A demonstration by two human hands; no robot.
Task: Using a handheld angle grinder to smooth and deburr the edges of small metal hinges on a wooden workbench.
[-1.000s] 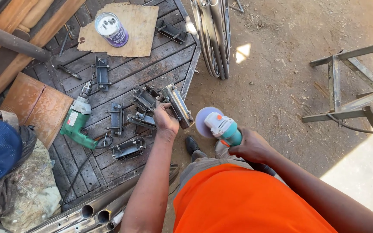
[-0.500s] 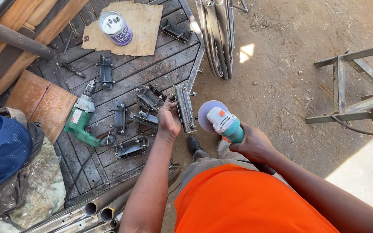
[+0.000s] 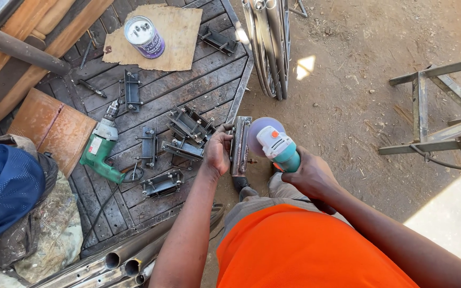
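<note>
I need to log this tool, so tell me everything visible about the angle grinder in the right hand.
The angle grinder has a teal body, a white head with a small orange button and a pale round disc at its front. The right hand grips its rear from behind; the rest of the handle is hidden. It points away from the person, disc beside the rusty metal bracket that the left hand steadies. Whether disc and bracket touch is unclear.

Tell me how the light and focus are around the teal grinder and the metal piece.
Head view: left hand, steel bracket and teal angle grinder lie sharp in even shade; sunlit ground at lower right is blown out.
</note>
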